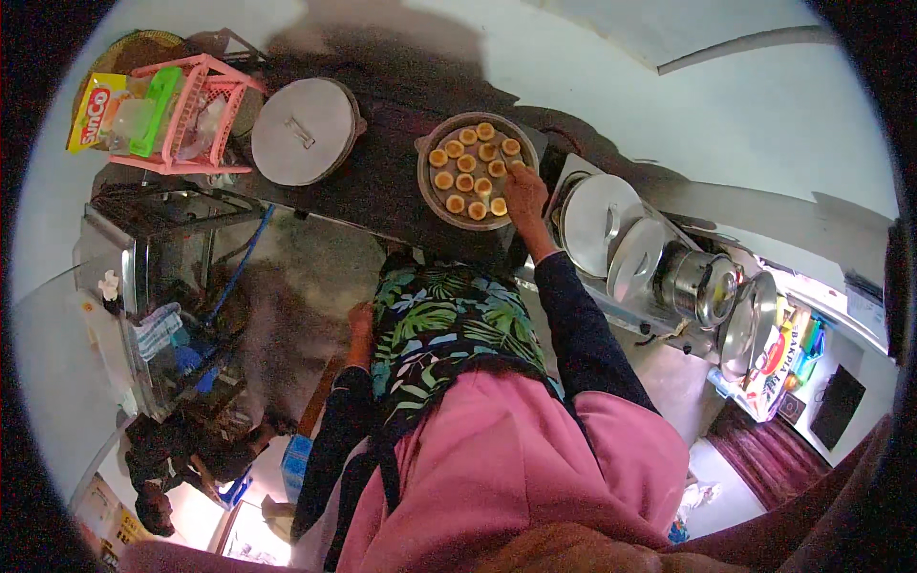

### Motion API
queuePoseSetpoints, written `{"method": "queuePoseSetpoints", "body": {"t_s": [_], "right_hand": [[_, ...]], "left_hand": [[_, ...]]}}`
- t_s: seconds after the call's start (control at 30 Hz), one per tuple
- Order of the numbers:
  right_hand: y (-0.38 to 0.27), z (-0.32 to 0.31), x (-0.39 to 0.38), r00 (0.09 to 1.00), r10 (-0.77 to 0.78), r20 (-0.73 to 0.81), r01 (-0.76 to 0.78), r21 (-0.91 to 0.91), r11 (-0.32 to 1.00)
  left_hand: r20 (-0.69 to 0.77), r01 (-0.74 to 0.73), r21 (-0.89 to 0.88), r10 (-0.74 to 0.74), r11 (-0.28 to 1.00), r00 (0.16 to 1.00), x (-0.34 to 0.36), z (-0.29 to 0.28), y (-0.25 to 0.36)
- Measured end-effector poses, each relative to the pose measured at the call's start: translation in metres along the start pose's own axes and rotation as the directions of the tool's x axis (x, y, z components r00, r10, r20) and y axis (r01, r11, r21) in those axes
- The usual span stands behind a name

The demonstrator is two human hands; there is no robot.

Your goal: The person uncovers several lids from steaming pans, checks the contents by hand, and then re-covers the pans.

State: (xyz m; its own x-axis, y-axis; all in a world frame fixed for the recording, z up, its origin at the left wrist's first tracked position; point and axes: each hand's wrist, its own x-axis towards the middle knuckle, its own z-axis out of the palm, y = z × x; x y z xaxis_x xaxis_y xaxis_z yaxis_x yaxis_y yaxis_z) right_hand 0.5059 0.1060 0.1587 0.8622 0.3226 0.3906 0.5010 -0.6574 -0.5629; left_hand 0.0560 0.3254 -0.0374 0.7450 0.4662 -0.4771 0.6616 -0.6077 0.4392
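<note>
A dark desk (382,181) runs across the upper half of the view, seen from above over a person's pink hood and leaf-print apron. At about twelve o'clock on it sits a round metal pan (427,191) filled with small golden cakes (465,181) set close together in rows. The right hand (526,196) rests at the pan's four o'clock rim, its fingertips curled down onto the nearest cake; whether they pinch it or merely touch cannot be made out. The left hand (360,320) hangs low by the apron at roughly nine o'clock from the body, loosely closed and holding nothing visible. To the pan's nine o'clock lies a large round metal lid (304,132); beyond it, at ten o'clock, stands a pink plastic rack (205,105). At three o'clock, pale pot lids (602,224) lean beside a shiny steel pot (702,286). The cakes look light, soft and easily crushed, best lifted gently by their sides; the pan likely needs a grip at opposite rims.
</note>
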Motion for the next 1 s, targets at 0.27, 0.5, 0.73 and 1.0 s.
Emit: {"method": "queuePoseSetpoints", "body": {"t_s": [0.27,0.5,0.73,1.0], "right_hand": [[-0.005,-0.002,0.019,0.952,0.046,0.302,0.023,-0.219,0.975],[-0.006,0.022,0.023,0.972,0.010,0.237,-0.002,-0.034,0.999],[0.012,0.013,0.023,0.980,0.127,0.153,-0.111,-0.111,0.988],[0.005,0.001,0.019,0.983,-0.120,0.137,0.125,-0.026,0.992]], "left_hand": [[-0.253,-0.097,0.255,0.163,0.962,0.954,-0.005,0.023,-0.008],[0.218,0.065,0.510,-0.202,0.858,0.955,0.021,0.014,0.016],[0.033,0.024,0.188,-0.030,0.982,0.999,-0.002,-0.007,0.016],[0.101,-0.048,0.357,0.012,0.933,0.995,0.003,-0.006,0.013]]}}
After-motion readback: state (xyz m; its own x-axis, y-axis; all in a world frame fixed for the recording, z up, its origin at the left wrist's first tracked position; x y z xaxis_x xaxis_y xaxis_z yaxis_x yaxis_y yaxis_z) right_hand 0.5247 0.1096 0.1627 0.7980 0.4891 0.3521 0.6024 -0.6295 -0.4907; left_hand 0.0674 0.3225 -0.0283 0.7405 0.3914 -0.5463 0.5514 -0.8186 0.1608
